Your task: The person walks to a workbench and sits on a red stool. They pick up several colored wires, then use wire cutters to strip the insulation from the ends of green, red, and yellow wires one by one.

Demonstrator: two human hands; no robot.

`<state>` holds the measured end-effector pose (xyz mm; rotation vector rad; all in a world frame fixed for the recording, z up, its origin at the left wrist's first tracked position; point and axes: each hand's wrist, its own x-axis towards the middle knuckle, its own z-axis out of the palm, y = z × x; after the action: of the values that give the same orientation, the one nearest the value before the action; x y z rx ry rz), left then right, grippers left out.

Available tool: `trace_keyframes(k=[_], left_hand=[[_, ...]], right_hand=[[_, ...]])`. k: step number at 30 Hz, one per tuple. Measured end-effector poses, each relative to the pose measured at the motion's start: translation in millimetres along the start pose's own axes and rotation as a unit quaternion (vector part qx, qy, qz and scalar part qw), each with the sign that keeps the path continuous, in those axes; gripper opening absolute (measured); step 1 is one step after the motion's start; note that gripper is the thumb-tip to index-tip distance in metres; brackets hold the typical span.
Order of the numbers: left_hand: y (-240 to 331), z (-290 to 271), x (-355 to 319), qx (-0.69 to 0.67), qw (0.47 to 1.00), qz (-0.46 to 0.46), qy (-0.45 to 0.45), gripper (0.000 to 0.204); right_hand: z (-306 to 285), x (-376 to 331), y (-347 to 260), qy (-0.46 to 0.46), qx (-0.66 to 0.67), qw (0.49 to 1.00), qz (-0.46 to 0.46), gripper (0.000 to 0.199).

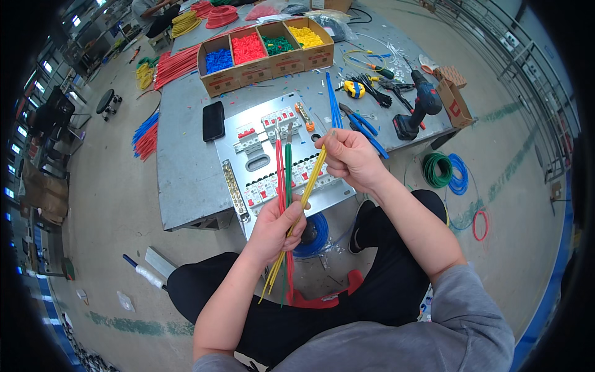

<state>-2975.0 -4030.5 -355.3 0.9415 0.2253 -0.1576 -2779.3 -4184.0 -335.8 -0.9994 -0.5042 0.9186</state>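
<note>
My left hand (277, 228) is closed around a bundle of cut wires: red wires (279, 177), green wires (288, 164) and yellow wires (315, 172). Their lower ends hang below my fist. My right hand (352, 160) pinches the yellow wires near their upper end, which slants up to the right, apart from the red and green. Bare metal shows at the tips of the red and green wires. Behind the bundle lies a metal mounting plate (230, 131) with a row of circuit breakers (263, 190), partly hidden by my hands and wires. Blue wires (333, 102) lie at its far right.
A divided cardboard box (220, 82) of coloured caps stands at the back. A phone (213, 121) lies left of the plate. Pliers (365, 129), a tape measure (354, 90) and a cordless drill (421, 105) are to the right. Wire coils (437, 170) rest on the floor.
</note>
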Motion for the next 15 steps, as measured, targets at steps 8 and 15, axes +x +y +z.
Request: trace_keyframes(k=[8,15], left_hand=[[-4.7,-2.2,0.9,0.015,1.000,0.010,0.017,0.028],[4.8,-3.2,-2.8,-0.048,0.998,-0.023,-0.035,0.028]], right_hand=[[3.5,0.3,1.4,0.025,-0.037,0.999,0.019,0.024],[0.7,-2.9,-2.5,-0.069,0.086,0.994,-0.016,0.039]])
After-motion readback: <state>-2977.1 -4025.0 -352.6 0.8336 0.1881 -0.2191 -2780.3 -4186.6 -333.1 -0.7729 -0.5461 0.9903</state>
